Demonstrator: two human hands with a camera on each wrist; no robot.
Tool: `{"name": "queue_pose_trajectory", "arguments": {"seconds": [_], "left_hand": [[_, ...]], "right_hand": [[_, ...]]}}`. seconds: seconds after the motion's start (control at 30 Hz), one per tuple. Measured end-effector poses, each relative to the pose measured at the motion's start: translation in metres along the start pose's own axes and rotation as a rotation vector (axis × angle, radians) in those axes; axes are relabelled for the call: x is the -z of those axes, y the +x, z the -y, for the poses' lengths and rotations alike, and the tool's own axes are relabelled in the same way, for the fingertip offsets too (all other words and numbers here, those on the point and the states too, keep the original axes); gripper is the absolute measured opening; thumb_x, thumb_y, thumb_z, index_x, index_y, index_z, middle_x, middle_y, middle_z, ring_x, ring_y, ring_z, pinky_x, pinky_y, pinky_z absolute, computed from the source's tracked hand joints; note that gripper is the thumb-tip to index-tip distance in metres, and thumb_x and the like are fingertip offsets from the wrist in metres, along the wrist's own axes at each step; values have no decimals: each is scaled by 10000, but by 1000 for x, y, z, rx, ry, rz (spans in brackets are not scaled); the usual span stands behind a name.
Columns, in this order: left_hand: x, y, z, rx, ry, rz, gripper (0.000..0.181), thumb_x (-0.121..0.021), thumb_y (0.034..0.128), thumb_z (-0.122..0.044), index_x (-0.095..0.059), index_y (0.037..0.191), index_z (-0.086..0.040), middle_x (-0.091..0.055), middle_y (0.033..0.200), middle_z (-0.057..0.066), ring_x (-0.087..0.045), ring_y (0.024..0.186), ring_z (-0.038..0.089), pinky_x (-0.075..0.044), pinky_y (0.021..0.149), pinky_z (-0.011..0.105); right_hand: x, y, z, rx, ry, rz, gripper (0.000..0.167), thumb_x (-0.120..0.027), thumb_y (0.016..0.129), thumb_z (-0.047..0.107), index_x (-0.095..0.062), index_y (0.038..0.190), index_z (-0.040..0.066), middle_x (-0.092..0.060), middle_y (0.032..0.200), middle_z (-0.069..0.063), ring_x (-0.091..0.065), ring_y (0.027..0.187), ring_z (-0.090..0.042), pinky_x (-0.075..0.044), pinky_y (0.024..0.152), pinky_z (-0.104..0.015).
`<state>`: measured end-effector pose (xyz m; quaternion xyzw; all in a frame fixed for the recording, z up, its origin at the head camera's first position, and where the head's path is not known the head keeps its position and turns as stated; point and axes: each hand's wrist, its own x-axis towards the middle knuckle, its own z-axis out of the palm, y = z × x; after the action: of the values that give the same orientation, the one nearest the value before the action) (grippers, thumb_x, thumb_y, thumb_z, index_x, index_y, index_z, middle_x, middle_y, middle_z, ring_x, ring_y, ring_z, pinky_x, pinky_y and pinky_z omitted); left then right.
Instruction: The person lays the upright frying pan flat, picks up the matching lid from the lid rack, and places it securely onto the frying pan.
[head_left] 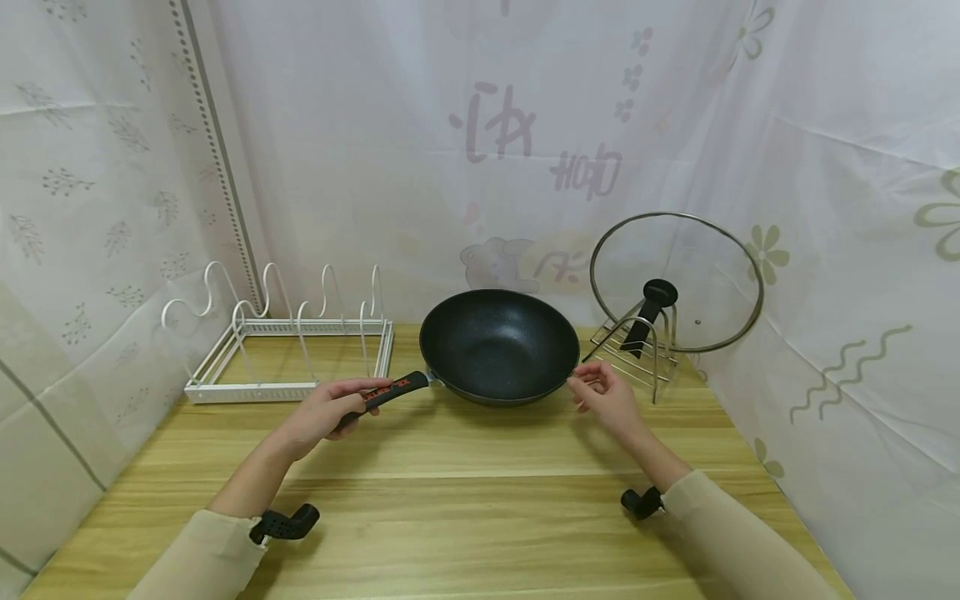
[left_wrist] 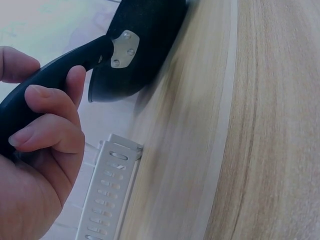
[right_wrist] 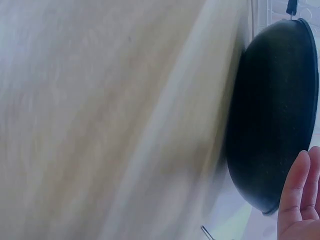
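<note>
A black wok [head_left: 498, 346] is at the back middle of the table, its inside facing up and toward the head camera. My left hand [head_left: 330, 412] grips its black handle [head_left: 397, 389], which points to the lower left; in the left wrist view the fingers of the left hand [left_wrist: 47, 120] curl round the handle [left_wrist: 80, 57]. At the wok's right rim is my right hand [head_left: 609, 402], its fingertips at the edge. In the right wrist view the right hand [right_wrist: 302, 200] has fairly straight fingers against the dark wok [right_wrist: 272, 115]; its thumb is hidden there.
A white rack [head_left: 251, 392] with upright loops stands at the left back. On the right, a glass lid [head_left: 693, 215] with a black knob [head_left: 660, 292] leans in a small wire stand [head_left: 655, 367]. Printed curtains [head_left: 360, 167] surround the wooden table [head_left: 465, 500].
</note>
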<state>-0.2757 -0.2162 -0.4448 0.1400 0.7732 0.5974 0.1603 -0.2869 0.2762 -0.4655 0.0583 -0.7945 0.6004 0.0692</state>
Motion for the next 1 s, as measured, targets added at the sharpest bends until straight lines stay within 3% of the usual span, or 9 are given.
{"name": "queue_pose_trajectory", "arguments": {"seconds": [0.27,0.47,0.67,0.87,1.0], "left_hand": [[1,0,1,-3,-9,8,566,-534,1032,-84,-571,1596,-68,-745,1075,127,-415,562,93,-294,506,230],[1,1,1,-4,-11,10,568,-530,1033,-79,-565,1599,-63,-752,1071,122,-412,563,92,-290,507,227],[1,1,1,-4,-7,11,571,-528,1030,-79,-565,1600,-63,-751,1084,133,-410,564,93,-290,507,225],[2,1,3,-5,-6,13,567,-529,1031,-78,-568,1597,-65,-755,1086,134,-416,568,96,-297,504,228],[1,1,2,-6,-5,13,571,-529,1030,-78,-566,1599,-65,-752,1084,133,-416,570,97,-296,504,228]], "right_hand": [[21,4,9,33,-45,-34,356,-712,1066,156,-595,1311,-75,-673,1022,22,-719,815,-104,-625,729,-237],[39,6,18,85,-79,-84,406,-694,1080,177,-587,1344,-112,-683,1024,76,-716,870,-75,-628,799,-223],[57,9,27,97,-61,-139,382,-663,1093,171,-602,1398,-51,-664,1106,163,-667,965,2,-604,864,-181],[73,12,30,94,-48,-192,518,-692,1089,294,-575,1487,-16,-642,1235,174,-628,1100,19,-566,905,-104],[82,15,34,91,-50,-245,518,-700,1080,313,-586,1492,20,-640,1286,161,-612,1129,11,-556,905,-95]]}}
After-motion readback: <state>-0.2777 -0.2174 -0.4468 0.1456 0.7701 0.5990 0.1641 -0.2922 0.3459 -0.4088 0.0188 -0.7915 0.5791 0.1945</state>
